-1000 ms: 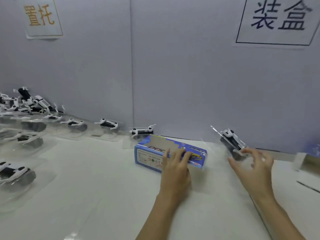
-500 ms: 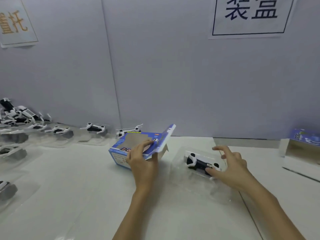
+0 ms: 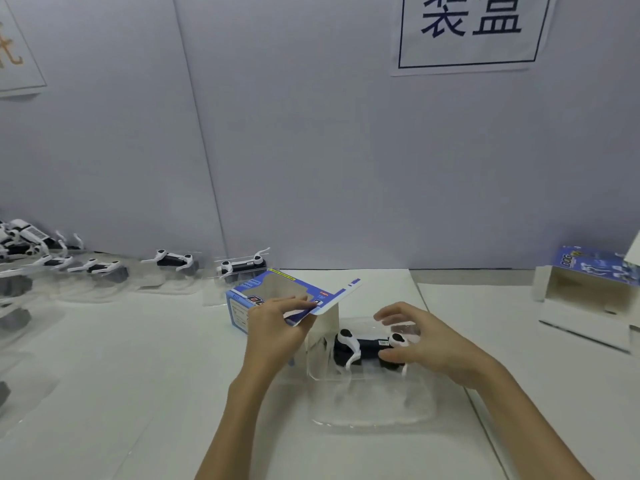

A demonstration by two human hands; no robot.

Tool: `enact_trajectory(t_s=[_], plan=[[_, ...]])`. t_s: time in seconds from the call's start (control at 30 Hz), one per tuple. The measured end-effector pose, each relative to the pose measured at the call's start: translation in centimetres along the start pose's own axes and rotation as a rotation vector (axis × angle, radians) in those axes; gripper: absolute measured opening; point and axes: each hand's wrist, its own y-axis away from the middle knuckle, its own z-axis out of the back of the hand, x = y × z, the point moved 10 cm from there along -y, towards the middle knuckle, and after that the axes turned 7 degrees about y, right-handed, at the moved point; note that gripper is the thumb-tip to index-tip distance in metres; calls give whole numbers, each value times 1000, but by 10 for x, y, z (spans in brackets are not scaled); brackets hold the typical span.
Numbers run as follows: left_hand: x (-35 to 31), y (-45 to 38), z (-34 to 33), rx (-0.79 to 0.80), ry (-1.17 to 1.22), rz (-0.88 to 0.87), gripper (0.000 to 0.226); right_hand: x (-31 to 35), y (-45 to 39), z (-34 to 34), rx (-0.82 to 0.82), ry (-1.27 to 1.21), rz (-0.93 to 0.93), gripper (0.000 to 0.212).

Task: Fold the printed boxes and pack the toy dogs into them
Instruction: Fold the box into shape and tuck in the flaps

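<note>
A blue printed box (image 3: 249,299) lies on the white table, its open end facing right. My left hand (image 3: 277,327) pinches the box's lid flap and holds it raised. Right of the box's mouth a black-and-white toy dog (image 3: 363,348) sits in a clear plastic tray (image 3: 374,407). My right hand (image 3: 422,344) grips the dog's right end, thumb under and fingers curled over it. The tray's left edge touches the box opening.
Several more toy dogs in clear trays line the back wall at left (image 3: 173,261), (image 3: 242,266). Another opened printed box (image 3: 588,282) stands at the far right. A table seam (image 3: 450,341) runs under my right forearm.
My left hand lifted the box's flap open. My right hand brought the toy dog in its tray from the back wall down to the box's open end.
</note>
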Motion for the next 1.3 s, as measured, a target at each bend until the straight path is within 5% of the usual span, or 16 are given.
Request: enact_trajectory(t_s=[0.27,0.43,0.77,0.93,1.1,1.3], plan=[[-6,10,-19,380,-144,63,60,-19,-10,22,-362,-159,-62,33],[-8,16,-28,474,-232,29,71,-26,-15,23,-480,-236,-61,30],[-20,28,-50,482,-354,-130,88,-27,-11,1,-688,-282,-113,39],[-14,32,-59,495,-299,-93,111,-40,-19,-9,-560,-695,-162,24],[-31,35,-59,277,-323,-169,120,-32,-22,4,-524,-467,-81,25],[-35,38,-61,199,-295,-231,113,-24,-25,15,-540,-312,-34,28]])
